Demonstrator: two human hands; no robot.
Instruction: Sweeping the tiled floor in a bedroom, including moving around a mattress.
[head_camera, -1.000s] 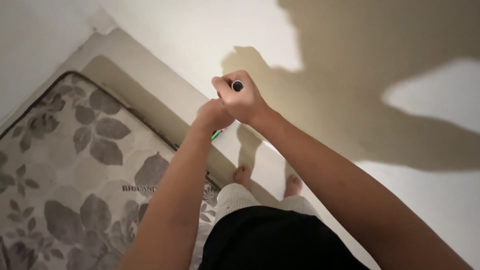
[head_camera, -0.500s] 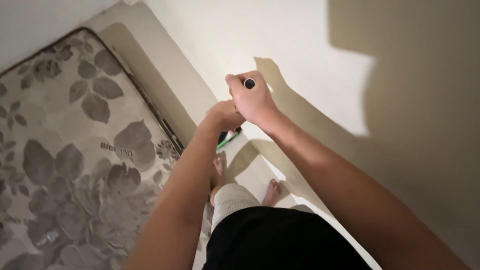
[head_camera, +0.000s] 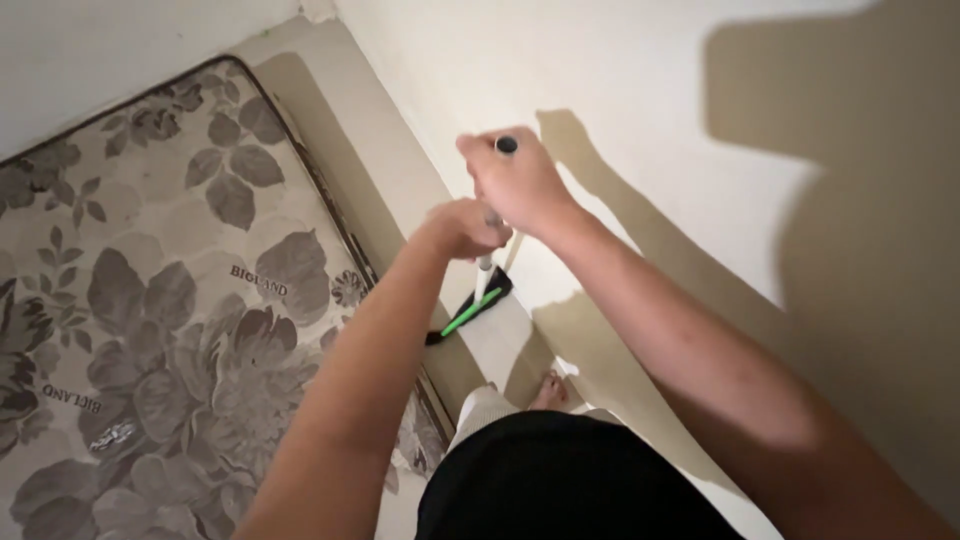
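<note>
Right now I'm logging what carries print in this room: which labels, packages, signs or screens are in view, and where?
Printed mark: mid mattress, short row of dark letters on pale cloth, among grey leaves.
Second printed mark: near the mattress's left edge, same dark lettering, turned the other way up.
No packages, signs or screens show; both hands grip a broom handle by the wall.

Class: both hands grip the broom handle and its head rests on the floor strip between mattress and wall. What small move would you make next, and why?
Probably a short pull of the broom head toward the feet: both hands grip the handle, and the head sits on the floor beside the mattress.
</note>
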